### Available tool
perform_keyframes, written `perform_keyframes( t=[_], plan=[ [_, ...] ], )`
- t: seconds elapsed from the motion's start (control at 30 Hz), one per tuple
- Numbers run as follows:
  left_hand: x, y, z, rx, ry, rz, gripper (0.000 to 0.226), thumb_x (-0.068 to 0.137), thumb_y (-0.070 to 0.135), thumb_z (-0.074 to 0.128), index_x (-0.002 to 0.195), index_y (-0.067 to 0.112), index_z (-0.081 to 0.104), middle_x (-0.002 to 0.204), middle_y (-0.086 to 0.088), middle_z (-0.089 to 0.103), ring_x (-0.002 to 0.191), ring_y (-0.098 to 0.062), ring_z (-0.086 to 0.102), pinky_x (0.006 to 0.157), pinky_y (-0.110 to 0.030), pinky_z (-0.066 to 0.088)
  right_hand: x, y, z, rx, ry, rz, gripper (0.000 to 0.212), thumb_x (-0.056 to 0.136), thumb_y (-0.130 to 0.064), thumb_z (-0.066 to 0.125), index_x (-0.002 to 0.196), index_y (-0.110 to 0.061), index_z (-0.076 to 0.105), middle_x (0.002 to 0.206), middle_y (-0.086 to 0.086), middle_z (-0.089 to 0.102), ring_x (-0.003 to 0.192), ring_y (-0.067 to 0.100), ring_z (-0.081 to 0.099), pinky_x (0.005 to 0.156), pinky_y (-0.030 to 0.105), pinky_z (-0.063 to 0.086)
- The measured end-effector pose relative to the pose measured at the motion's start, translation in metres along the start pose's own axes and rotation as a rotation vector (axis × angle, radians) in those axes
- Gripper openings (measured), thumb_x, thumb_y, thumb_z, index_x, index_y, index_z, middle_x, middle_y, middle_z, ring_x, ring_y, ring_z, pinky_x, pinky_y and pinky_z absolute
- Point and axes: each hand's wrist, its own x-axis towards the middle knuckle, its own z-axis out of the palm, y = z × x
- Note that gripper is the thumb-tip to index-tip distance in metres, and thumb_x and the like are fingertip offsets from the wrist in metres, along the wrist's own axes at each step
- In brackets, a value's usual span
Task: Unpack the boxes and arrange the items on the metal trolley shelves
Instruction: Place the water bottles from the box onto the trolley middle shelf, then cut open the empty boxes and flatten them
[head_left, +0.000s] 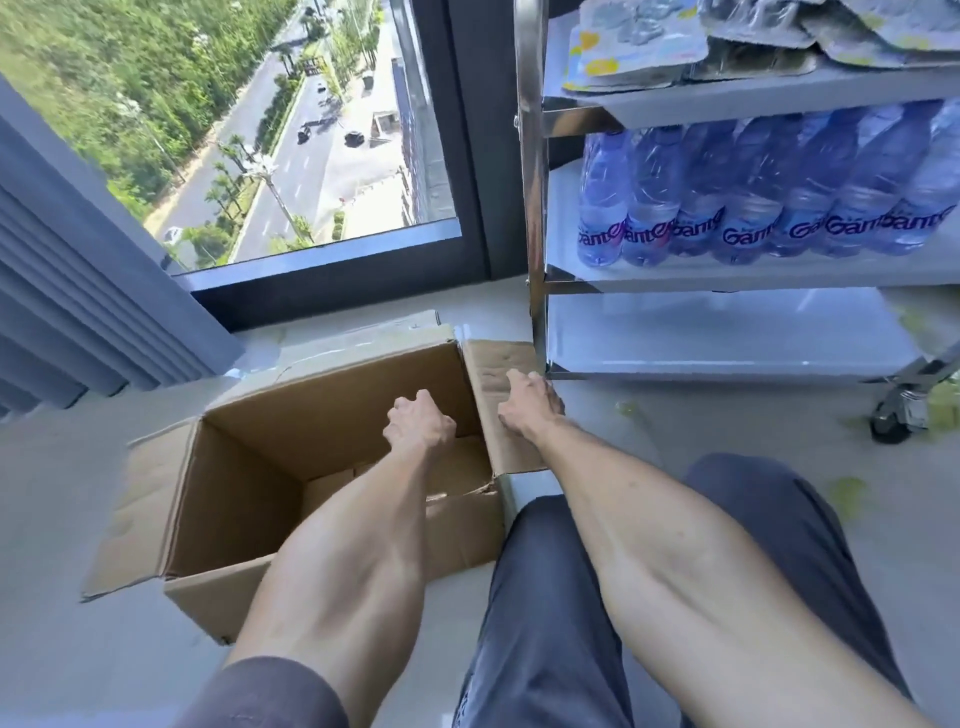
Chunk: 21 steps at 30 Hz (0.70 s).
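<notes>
The cardboard box (291, 467) sat open on the floor at lower centre, apparently empty, so likely light and bendy; its rims looked the best hold. The left hand (418, 426) hung curled inside; the right hand (527, 402) pressed its flap beside the trolley (535, 208).

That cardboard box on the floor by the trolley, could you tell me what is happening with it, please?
A person is crouched over the open cardboard box, which looks empty. The left hand reaches inside it, curled; the right hand rests on the box's right flap. On the metal trolley beside it, the water bottles fill the middle shelf, flat packets lie on the top shelf, and the bottom shelf is bare.
</notes>
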Motion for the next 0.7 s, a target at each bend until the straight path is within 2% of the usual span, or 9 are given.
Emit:
perform_keyframes(
  t=[0.13, 0.27, 0.4, 0.53, 0.7],
  plan=[
    [0.019, 0.045, 0.008, -0.015, 0.010, 0.017, 0.040, 0.093, 0.029, 0.056, 0.129, 0.013, 0.050, 0.132, -0.017, 0.048, 0.122, -0.034, 0.050, 0.094, -0.045, 0.045, 0.016, 0.025, -0.013, -0.019, 0.019, 0.020, 0.039, 0.088, -0.012, 0.051, 0.126, -0.014, 0.051, 0.124, 0.015, 0.051, 0.118, 0.033, 0.050, 0.094, 0.040, 0.045],
    [0.033, 0.093, 0.024, -0.070, 0.027, -0.041, 0.049, 0.092, 0.036, 0.062, 0.133, 0.013, 0.048, 0.136, -0.019, 0.047, 0.123, -0.034, 0.049, 0.092, -0.044, 0.046, 0.038, 0.042, -0.026, -0.062, 0.002, 0.050, 0.040, 0.087, -0.013, 0.052, 0.127, -0.013, 0.049, 0.126, 0.016, 0.049, 0.120, 0.033, 0.048, 0.095, 0.040, 0.043],
    [0.031, 0.107, 0.031, -0.074, 0.038, -0.096, 0.058, 0.091, 0.036, 0.064, 0.138, 0.010, 0.042, 0.140, -0.022, 0.042, 0.125, -0.035, 0.046, 0.093, -0.045, 0.046, 0.052, 0.043, -0.024, -0.094, -0.019, 0.030, 0.041, 0.089, -0.012, 0.050, 0.129, -0.012, 0.047, 0.128, 0.017, 0.048, 0.121, 0.034, 0.046, 0.098, 0.043, 0.042],
    [0.012, 0.102, 0.008, -0.041, -0.021, -0.128, 0.050, 0.092, 0.036, 0.061, 0.133, 0.014, 0.045, 0.141, -0.021, 0.040, 0.126, -0.036, 0.045, 0.095, -0.046, 0.045, 0.040, 0.032, -0.042, -0.075, -0.052, 0.036, 0.044, 0.088, -0.010, 0.049, 0.131, -0.012, 0.045, 0.132, 0.017, 0.045, 0.123, 0.034, 0.045, 0.099, 0.044, 0.039],
    [-0.020, 0.106, -0.052, 0.012, -0.071, -0.110, 0.042, 0.092, 0.034, 0.058, 0.127, 0.015, 0.046, 0.135, -0.019, 0.043, 0.122, -0.036, 0.047, 0.093, -0.046, 0.044, 0.011, 0.013, -0.102, -0.095, -0.138, 0.064, 0.041, 0.087, -0.011, 0.050, 0.128, -0.012, 0.048, 0.126, 0.015, 0.048, 0.117, 0.034, 0.049, 0.097, 0.043, 0.040]
  ],
)
